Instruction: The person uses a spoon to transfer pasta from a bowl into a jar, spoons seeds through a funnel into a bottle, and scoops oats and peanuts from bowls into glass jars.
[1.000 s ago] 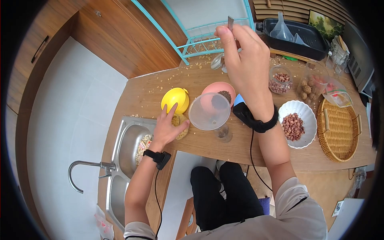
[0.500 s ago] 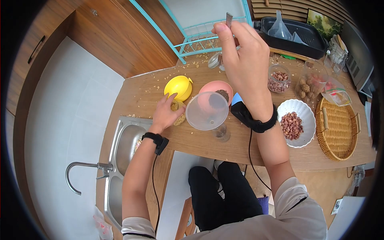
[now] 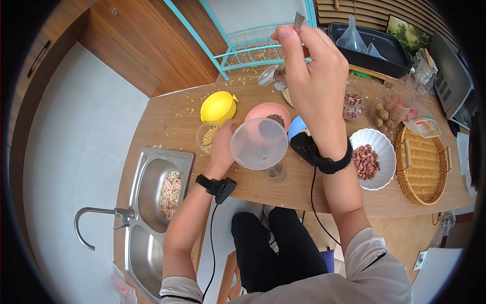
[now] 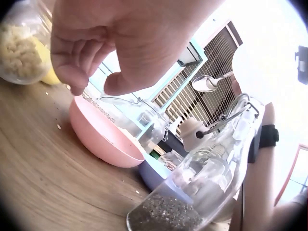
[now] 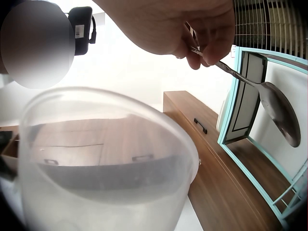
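Observation:
My right hand (image 3: pixel 319 76) is raised and pinches the handle of a metal spoon (image 5: pixel 279 110), whose bowl points away over the counter. Near the left side of a pink bowl (image 4: pixel 103 134) is my left hand (image 3: pixel 220 149), its fingertips right at the rim and its thumb apart from them. Dark seeds lie in the pink bowl. Between my arms, a wide translucent funnel (image 3: pixel 259 144) sits above a glass bottle (image 3: pixel 276 172). The bottle has a swing-top stopper and dark seeds (image 4: pixel 166 214) at its bottom.
Left of the left hand stand a jar of yellow pieces (image 3: pixel 207 136) and a yellow bowl (image 3: pixel 218 106). A blue bowl (image 3: pixel 296 126) is partly hidden by the right wrist. Rightward are a white bowl (image 3: pixel 387 157) of peanuts and a wicker tray (image 3: pixel 422 167). A sink (image 3: pixel 152 190) lies left.
My left hand has left the jar of yellow pieces and the yellow bowl and moved right to the pink bowl. The right hand stays raised with the spoon.

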The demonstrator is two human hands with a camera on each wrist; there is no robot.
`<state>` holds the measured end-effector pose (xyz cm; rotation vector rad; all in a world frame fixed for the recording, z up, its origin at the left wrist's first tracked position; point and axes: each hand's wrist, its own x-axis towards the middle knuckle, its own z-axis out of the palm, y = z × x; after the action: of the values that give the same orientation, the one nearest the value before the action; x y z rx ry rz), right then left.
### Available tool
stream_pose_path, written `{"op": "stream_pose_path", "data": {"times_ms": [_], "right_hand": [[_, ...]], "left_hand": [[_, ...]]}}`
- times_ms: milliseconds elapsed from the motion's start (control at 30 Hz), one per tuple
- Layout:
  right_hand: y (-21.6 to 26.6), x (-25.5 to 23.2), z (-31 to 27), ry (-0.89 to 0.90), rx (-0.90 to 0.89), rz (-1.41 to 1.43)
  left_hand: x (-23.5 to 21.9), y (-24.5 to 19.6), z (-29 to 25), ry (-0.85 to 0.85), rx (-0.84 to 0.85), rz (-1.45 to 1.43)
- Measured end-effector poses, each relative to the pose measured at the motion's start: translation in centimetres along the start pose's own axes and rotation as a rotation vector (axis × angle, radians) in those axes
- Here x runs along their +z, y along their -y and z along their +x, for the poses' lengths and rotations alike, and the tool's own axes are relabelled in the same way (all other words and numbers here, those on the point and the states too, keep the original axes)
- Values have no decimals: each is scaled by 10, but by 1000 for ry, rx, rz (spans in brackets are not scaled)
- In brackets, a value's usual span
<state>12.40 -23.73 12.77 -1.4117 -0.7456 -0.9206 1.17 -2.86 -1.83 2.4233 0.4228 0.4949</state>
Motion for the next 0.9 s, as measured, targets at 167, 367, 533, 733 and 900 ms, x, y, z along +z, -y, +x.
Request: {"op": "stream_pose_path", "data": {"times_ms": [167,367,533,733,900], "right_hand": [[0,1,0,-16,-18,-2],[7,-1,-1,14,26,1],[9,-1,-2,11,-10,19],[8,0,-3,20,18,53],[6,2,-3,-4,50,83]], "left_hand": [[22,18,6,63,-135,-353],[37,36,10,136,-294,-766],[27,30,14,191,-363,-960],[-16,-16,20,205,-494,-855],[-52,-47,23,123,-467,-909]]}}
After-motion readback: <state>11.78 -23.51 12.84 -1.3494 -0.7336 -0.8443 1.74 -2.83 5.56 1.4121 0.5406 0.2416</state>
